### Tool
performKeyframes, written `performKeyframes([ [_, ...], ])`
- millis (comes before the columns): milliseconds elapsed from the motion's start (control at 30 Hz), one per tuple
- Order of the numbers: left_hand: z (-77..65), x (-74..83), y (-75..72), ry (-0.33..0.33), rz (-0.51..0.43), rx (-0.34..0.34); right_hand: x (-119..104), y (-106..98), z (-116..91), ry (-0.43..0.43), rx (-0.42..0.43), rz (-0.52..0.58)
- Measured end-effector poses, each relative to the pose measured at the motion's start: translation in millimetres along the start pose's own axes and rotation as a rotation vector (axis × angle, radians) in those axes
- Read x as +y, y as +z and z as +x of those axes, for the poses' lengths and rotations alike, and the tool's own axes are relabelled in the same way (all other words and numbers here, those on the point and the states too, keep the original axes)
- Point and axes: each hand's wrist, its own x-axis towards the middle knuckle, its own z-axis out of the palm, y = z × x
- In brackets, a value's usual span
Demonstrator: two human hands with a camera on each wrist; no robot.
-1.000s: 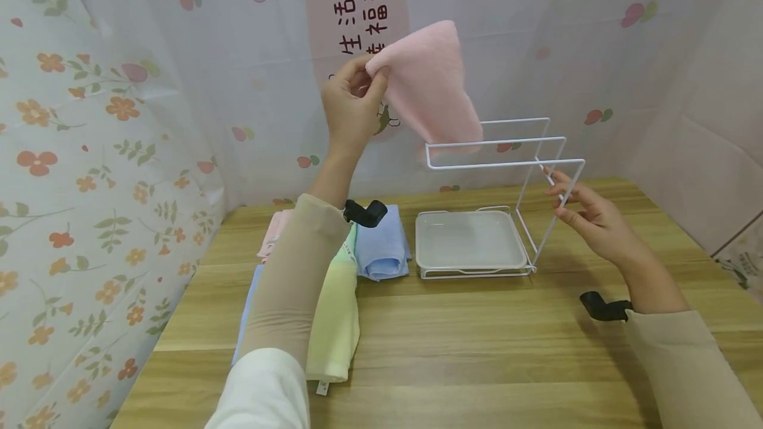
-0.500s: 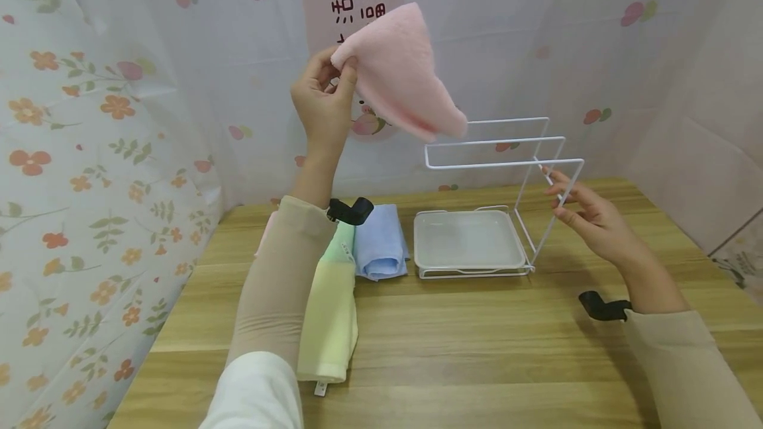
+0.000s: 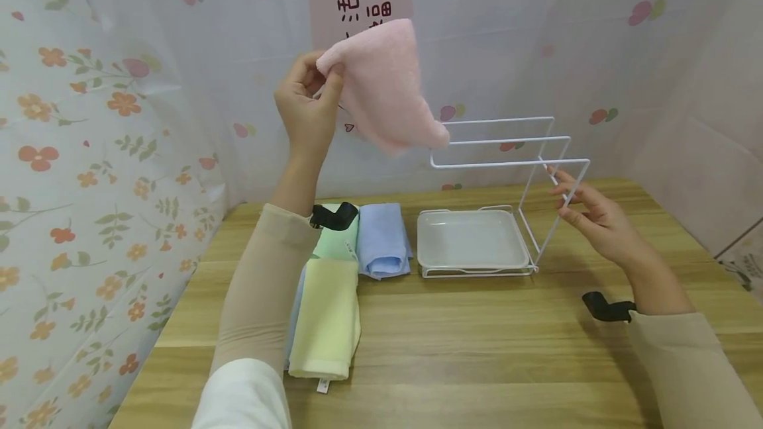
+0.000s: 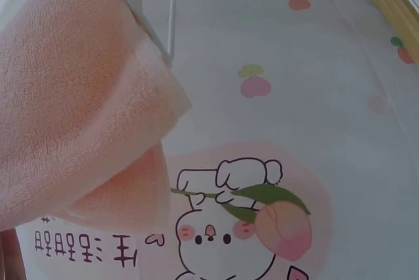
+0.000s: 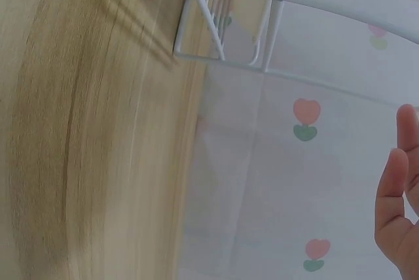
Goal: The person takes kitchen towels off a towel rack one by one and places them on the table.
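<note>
My left hand (image 3: 306, 101) pinches a pink terry towel (image 3: 384, 85) by one corner, up in the air left of the rack. The towel hangs slanting to the right, and its lower corner overlaps the free ends of the bars; I cannot tell whether they touch. In the left wrist view the pink towel (image 4: 72, 97) fills the left side. My right hand (image 3: 602, 224) holds the side of a white wire rack (image 3: 509, 164), thumb on the front upright. Only some fingers (image 5: 391, 195) show in the right wrist view.
A pale grey tray (image 3: 471, 240) sits in the rack's base. Left of it lie a rolled blue towel (image 3: 383, 237), a green towel (image 3: 336, 240) and a yellow towel (image 3: 324, 320), partly behind my left arm. A printed curtain (image 3: 238, 51) hangs behind the wooden table (image 3: 447, 349).
My left hand has moved left with the pink towel, from over the bars to their free ends. The towel rose, then sank a little. My right hand stays on the rack.
</note>
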Motion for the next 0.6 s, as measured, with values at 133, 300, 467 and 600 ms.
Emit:
performKeyframes([
  [133, -2.0, 4.4, -8.2, 0.071, -0.011, 0.008, 2, 1, 0, -0.01, 0.006, 0.0],
  [300, -5.2, 6.6, -16.3, 0.078, -0.036, -0.055, 2, 2, -1, 0.001, 0.026, 0.022],
  [467, -21.8, 4.1, -25.3, -0.009, 0.111, -0.225, 2, 3, 0, 0.009, 0.031, 0.024],
  [600, -39.7, 3.9, -31.2, -0.065, 0.199, -0.34, 4, 4, 1, -0.019, 0.039, 0.009],
])
